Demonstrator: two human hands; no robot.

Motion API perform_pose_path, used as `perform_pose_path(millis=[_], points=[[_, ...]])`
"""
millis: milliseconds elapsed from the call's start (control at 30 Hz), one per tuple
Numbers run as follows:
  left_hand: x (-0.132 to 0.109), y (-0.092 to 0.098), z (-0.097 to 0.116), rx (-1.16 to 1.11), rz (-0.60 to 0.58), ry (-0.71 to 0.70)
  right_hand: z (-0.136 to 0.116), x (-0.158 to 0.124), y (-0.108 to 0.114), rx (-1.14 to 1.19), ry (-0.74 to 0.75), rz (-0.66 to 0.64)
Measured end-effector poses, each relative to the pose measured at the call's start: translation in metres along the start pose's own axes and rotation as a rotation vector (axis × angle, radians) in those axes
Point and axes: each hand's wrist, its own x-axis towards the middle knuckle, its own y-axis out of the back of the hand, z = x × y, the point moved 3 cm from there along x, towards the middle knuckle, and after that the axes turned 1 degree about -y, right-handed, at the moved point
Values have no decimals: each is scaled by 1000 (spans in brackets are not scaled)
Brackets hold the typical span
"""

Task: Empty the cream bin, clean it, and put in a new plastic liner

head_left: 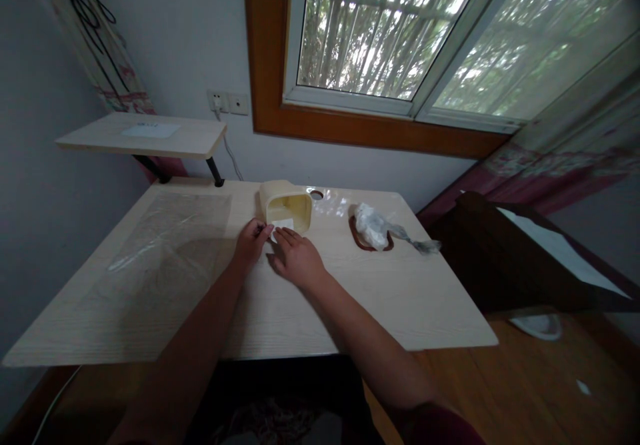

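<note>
A cream plastic container (pixel 267 198) lies on its side at the back of the desk, its opening facing me. A small white piece (pixel 284 223), which looks like paper or a label, shows at the lower lip of that opening. My left hand (pixel 250 241) is closed in a pinch at the left edge of the white piece, and the thumb and fingers partly cover it. My right hand (pixel 297 255) rests over the front of it with fingers stretched out flat, touching it. What lies under the right fingertips is hidden.
The pale wooden desk (pixel 400 298) carries a clear plastic sheet (pixel 165 245) at left and a crumpled clear bag (pixel 371 225) on a brown-rimmed item (pixel 356 235) at right. A raised shelf (pixel 100 131) with a paper (pixel 151 129) stands back left.
</note>
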Motion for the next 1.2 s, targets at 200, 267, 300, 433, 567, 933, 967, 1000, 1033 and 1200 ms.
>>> perform_pose_path(millis=[200, 267, 300, 433, 567, 933, 967, 1000, 1033, 1200], points=[[-1, 0, -4, 28, -6, -22, 6, -2, 4, -29, -32, -52], [-1, -1, -5, 18, -10, -13, 14, -4, 6, -59, -71, -58], [-1, -2, -5, 10, -11, -7, 17, -5, 8, -76, -89, -58], [0, -4, -5, -11, -8, -1, 21, -4, 10, -120, -139, -54], [1, -3, -5, -46, -4, 16, 8, 1, 3, -59, -86, -59], [2, 1, -7, -37, 13, 14, 18, -2, 6, -63, -120, -81], [2, 1, -7, -34, 8, 13, 20, -2, 7, -65, -131, -83], [3, 0, -8, -34, 2, 12, 21, -3, 7, -60, -127, -85], [3, -1, -8, -38, -3, 10, 20, -3, 7, -48, -111, -86], [0, 2, -6, -26, 9, 6, 2, -3, 2, 54, 16, -56]])
